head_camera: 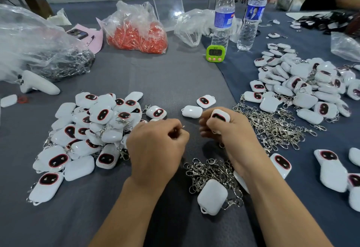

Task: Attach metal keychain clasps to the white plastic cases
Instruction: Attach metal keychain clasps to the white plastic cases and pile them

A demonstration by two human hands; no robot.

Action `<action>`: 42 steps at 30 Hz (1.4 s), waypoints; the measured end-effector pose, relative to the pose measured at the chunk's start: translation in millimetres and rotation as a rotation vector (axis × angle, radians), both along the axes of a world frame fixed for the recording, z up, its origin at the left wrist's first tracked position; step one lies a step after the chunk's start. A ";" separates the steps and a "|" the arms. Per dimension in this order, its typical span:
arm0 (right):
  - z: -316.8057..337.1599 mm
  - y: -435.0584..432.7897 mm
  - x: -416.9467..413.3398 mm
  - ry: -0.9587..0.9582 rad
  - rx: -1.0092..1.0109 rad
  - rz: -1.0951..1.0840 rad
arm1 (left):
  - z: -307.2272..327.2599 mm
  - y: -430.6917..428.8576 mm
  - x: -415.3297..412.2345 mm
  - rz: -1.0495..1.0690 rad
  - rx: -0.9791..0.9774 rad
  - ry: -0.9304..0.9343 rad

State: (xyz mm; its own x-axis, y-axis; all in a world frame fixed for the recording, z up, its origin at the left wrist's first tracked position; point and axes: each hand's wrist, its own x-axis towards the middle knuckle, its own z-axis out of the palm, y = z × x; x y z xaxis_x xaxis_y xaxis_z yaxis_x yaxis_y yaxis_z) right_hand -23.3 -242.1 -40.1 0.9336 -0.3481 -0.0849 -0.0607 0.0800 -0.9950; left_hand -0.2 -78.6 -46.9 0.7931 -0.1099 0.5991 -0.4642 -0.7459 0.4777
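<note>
My right hand point(229, 135) grips a white plastic case point(220, 116) with a dark oval window, held just above the cloth. My left hand point(157, 149) has curled fingers pinching a small metal clasp point(182, 127), whose tip pokes out toward the right hand. The two hands are a short gap apart. A heap of loose metal clasps point(212, 170) lies under my right wrist, and a larger heap of clasps point(272, 126) spreads to the right. A pile of cases with clasps fitted point(91, 129) sits at the left.
A big pile of white cases point(303, 87) fills the right side. Two loose cases point(198, 106) lie just beyond my hands, one case point(212, 198) near my right forearm. A green timer point(214, 52), two water bottles point(222, 18), and plastic bags point(136, 30) stand farther back.
</note>
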 end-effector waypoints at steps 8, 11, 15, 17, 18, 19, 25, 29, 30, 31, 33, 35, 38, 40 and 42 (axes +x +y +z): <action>-0.8 1.1 0.1 -0.038 -0.189 -0.076 | -9.0 -11.2 -2.7 -0.061 0.149 0.125; -4.0 -2.8 2.5 -0.066 -0.279 -0.127 | -8.3 -2.3 0.3 -0.009 0.034 0.199; -6.8 -1.6 2.3 -0.006 -0.426 -0.113 | -7.3 -3.2 -1.3 0.038 0.233 0.254; -5.8 -0.2 1.9 0.012 -0.457 -0.109 | -8.9 -4.0 -1.3 -0.004 0.258 0.302; -5.1 0.7 1.6 0.009 -0.442 -0.109 | -8.8 -4.8 -1.0 -0.032 0.248 0.312; -4.7 1.0 1.5 0.000 -0.407 -0.110 | -8.2 -5.4 -0.8 -0.056 0.228 0.319; -7.1 -1.1 -0.9 0.025 -0.581 -0.044 | -6.8 -8.4 -6.1 -0.057 0.174 0.228; -3.6 -0.8 -1.9 0.080 -0.613 0.111 | -5.4 -7.2 -5.3 -0.104 -0.078 0.268; -2.0 -0.7 -2.4 0.074 -0.544 0.146 | -5.9 -7.5 -3.9 -0.149 -0.164 0.331; -0.1 -0.3 -3.2 0.059 -0.456 0.159 | -5.5 -7.8 -2.3 -0.195 -0.265 0.388; 2.7 0.7 -4.2 0.036 -0.338 0.124 | -3.2 -8.4 -0.2 -0.266 -0.445 0.471; 3.4 0.7 -4.0 0.027 -0.257 0.076 | -2.1 -9.0 0.4 -0.286 -0.528 0.512; 4.2 0.2 -3.9 0.038 -0.133 0.018 | -2.7 -9.3 0.7 -0.258 -0.542 0.530; 5.7 0.5 -4.6 0.054 -0.122 0.014 | -2.7 -8.5 0.8 -0.229 -0.561 0.520; 4.0 1.0 -4.5 0.062 -0.216 -0.024 | -2.0 -8.1 0.5 -0.198 -0.592 0.483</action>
